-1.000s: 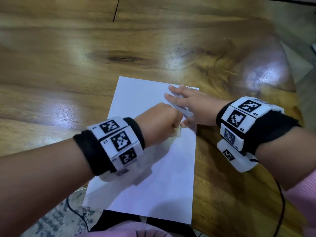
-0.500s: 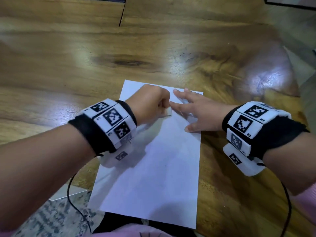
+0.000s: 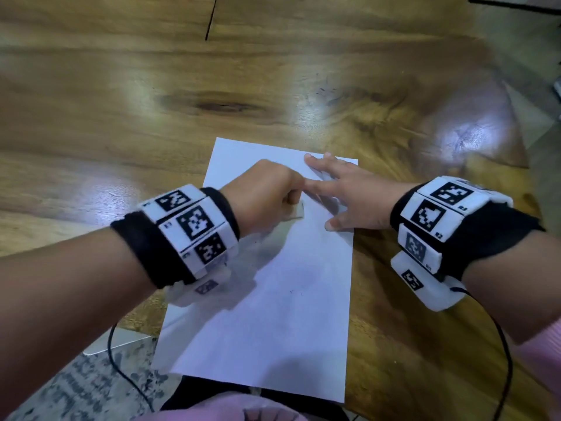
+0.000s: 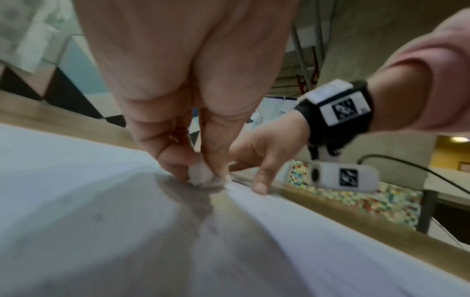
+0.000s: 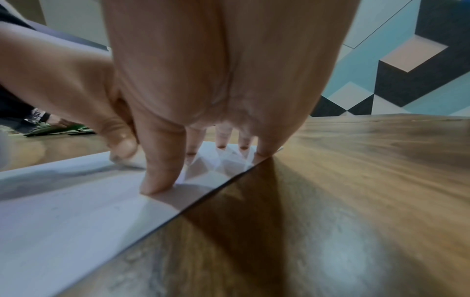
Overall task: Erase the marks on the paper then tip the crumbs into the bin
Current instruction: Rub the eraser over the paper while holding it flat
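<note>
Looking down from the head view, the white sheet of paper (image 3: 273, 299) lies on the glossy wooden surface (image 3: 151, 117), its near end overhanging the edge toward the person's lap. The left hand (image 3: 261, 199) is curled into a fist over the upper part of the sheet, pinching a small white eraser (image 3: 296, 212) whose corner peeks out below the knuckles, right down on the paper. Just beside it the right hand (image 3: 349, 199) is spread, fingers straight and fanned, pressing the sheet's top right corner flat, index tip almost touching the left fist. A few faint grey specks (image 3: 293, 291) sit mid-sheet. Both wrists wear black bands (image 3: 473, 238) with white tag blocks, and a pink sleeve (image 3: 540, 360) shows at the right. Over to the left wrist view: thumb and fingers (image 4: 178, 158) are nipped round the eraser (image 4: 201, 176), which is touching the paper (image 4: 76, 180) over a grey shadow, with the right hand (image 4: 264, 152) planted just behind it, one fingertip on the sheet's edge. Right wrist view now: four straight fingertips (image 5: 223, 140) and the thumb (image 5: 160, 170) press onto the paper (image 5: 76, 211) near its edge, slightly creasing it between them, and the left hand (image 5: 76, 90) pinches the eraser (image 5: 132, 160) just to the left.
</note>
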{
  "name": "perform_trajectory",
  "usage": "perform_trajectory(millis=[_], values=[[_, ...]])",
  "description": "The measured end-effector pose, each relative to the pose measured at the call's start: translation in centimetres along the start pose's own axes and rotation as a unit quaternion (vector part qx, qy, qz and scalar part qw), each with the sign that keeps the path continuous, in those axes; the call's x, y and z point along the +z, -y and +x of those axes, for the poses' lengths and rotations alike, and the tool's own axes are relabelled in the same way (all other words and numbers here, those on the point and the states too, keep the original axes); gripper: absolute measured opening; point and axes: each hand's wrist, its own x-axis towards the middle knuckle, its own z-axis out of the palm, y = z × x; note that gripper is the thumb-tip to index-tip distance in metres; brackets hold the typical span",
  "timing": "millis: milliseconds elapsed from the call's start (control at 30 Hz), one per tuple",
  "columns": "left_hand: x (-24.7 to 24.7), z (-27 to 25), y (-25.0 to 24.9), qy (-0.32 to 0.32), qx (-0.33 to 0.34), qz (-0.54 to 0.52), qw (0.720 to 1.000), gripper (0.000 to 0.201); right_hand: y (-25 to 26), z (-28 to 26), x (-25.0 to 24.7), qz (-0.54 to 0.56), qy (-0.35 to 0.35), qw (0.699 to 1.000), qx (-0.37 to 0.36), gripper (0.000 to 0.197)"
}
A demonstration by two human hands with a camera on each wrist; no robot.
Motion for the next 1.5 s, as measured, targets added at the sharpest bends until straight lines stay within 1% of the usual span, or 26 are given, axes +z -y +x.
perform_trajectory(millis=[67, 133, 200, 233, 300, 400, 467, 500, 533, 567, 600, 667, 733, 767, 833, 900, 967, 1000, 1067, 1100, 1167, 1200, 1267, 1367, 1433, 1500], values=[[0.9, -1.8, -0.2, 0.018, 0.032, -0.001, 0.999, 0.019, -0.1, -0.1, -0.1, 0.005, 0.003, 1.000, -0.003, 0.085], [2.0, -5.1, -0.5, 0.061, 0.070, -0.012, 0.996, 0.013, -0.2, -0.2, -0.2, 0.009, 0.009, 1.000, -0.003, 0.085], [2.7, -7.1, -0.4, 0.110, 0.070, -0.025, 0.991, 0.016, -0.1, -0.2, -0.2, 0.010, 0.013, 1.000, -0.002, 0.085], [2.7, -7.0, -0.2, 0.121, 0.068, -0.026, 0.990, 0.016, -0.1, -0.2, -0.2, 0.009, 0.014, 1.000, -0.001, 0.085], [1.8, -5.3, -0.4, 0.103, 0.071, -0.010, 0.992, 0.014, 0.0, -0.2, -0.2, 0.006, 0.012, 1.000, 0.000, 0.085], [0.4, -1.0, -1.1, 0.031, 0.038, 0.014, 0.999, 0.008, 0.0, -0.1, -0.1, 0.009, 0.000, 1.000, -0.003, 0.086], [0.5, 0.0, -1.4, 0.026, 0.031, 0.011, 0.999, 0.024, 0.0, -0.1, -0.1, 0.011, -0.003, 1.000, -0.006, 0.085], [0.9, -0.5, -1.4, 0.027, 0.037, 0.023, 0.999, 0.031, 0.0, -0.1, -0.1, 0.013, 0.000, 1.000, -0.006, 0.085], [1.4, -1.5, -1.2, 0.028, 0.051, 0.026, 0.998, 0.031, 0.0, -0.2, -0.2, 0.010, 0.005, 1.000, -0.004, 0.085], [1.9, -2.9, -1.1, 0.035, 0.068, 0.019, 0.997, 0.025, -0.1, -0.2, -0.2, 0.003, 0.011, 1.000, -0.002, 0.085], [2.4, -4.5, -0.9, 0.056, 0.079, 0.007, 0.995, 0.019, -0.1, -0.2, -0.3, -0.005, 0.016, 1.000, -0.002, 0.085], [3.2, -7.1, -0.7, 0.109, 0.085, -0.004, 0.990, 0.018, -0.1, -0.2, -0.3, -0.011, 0.020, 1.000, -0.002, 0.085], [3.1, -7.4, -0.4, 0.142, 0.086, -0.016, 0.986, 0.017, -0.1, -0.2, -0.3, -0.014, 0.021, 1.000, -0.001, 0.086], [2.6, -6.7, -0.2, 0.137, 0.086, -0.021, 0.987, 0.015, 0.0, -0.1, -0.3, -0.014, 0.021, 1.000, 0.000, 0.086], [1.4, -4.2, 0.3, 0.072, 0.059, -0.022, 0.995, 0.011, 0.0, -0.1, -0.3, -0.009, 0.020, 1.000, 0.002, 0.085], [0.2, -1.7, 0.7, 0.010, 0.009, -0.018, 1.000, 0.012, 0.0, -0.2, -0.2, -0.003, 0.015, 1.000, 0.001, 0.086], [0.4, -0.8, 0.5, -0.004, -0.007, -0.013, 1.000, 0.015, 0.0, -0.2, -0.2, 0.001, 0.011, 1.000, 0.000, 0.086], [0.8, -1.3, 0.2, 0.001, 0.005, -0.011, 1.000, 0.016, 0.1, -0.3, -0.2, 0.001, 0.011, 1.000, -0.001, 0.086], [2.0, -3.7, -0.2, 0.029, 0.058, -0.022, 0.998, 0.015, 0.0, -0.3, -0.2, -0.003, 0.012, 1.000, -0.002, 0.085], [2.5, -5.2, -0.5, 0.062, 0.077, -0.029, 0.995, 0.015, 0.0, -0.3, -0.2, -0.005, 0.014, 1.000, -0.002, 0.085], [3.1, -7.3, -0.5, 0.134, 0.084, -0.037, 0.987, 0.016, -0.1, -0.3, -0.2, -0.004, 0.016, 1.000, -0.003, 0.085], [3.0, -7.4, -0.4, 0.152, 0.084, -0.034, 0.984, 0.015, -0.1, -0.2, -0.2, -0.004, 0.016, 1.000, -0.003, 0.085], [2.1, -5.9, -0.4, 0.130, 0.079, -0.023, 0.988, 0.013, -0.1, -0.1, -0.1, -0.005, 0.013, 1.000, -0.001, 0.085], [0.9, -2.0, -1.1, 0.050, 0.040, -0.003, 0.998, 0.013, -0.1, -0.1, 0.0, 0.004, 0.007, 1.000, 0.001, 0.085], [1.4, -1.0, -1.9, 0.047, 0.025, 0.007, 0.999, 0.016, -0.1, -0.1, 0.0, 0.008, 0.005, 1.000, -0.001, 0.085], [2.5, -2.6, -2.5, 0.071, 0.048, 0.014, 0.996, 0.016, -0.1, -0.2, -0.1, 0.007, 0.010, 1.000, -0.002, 0.085]])
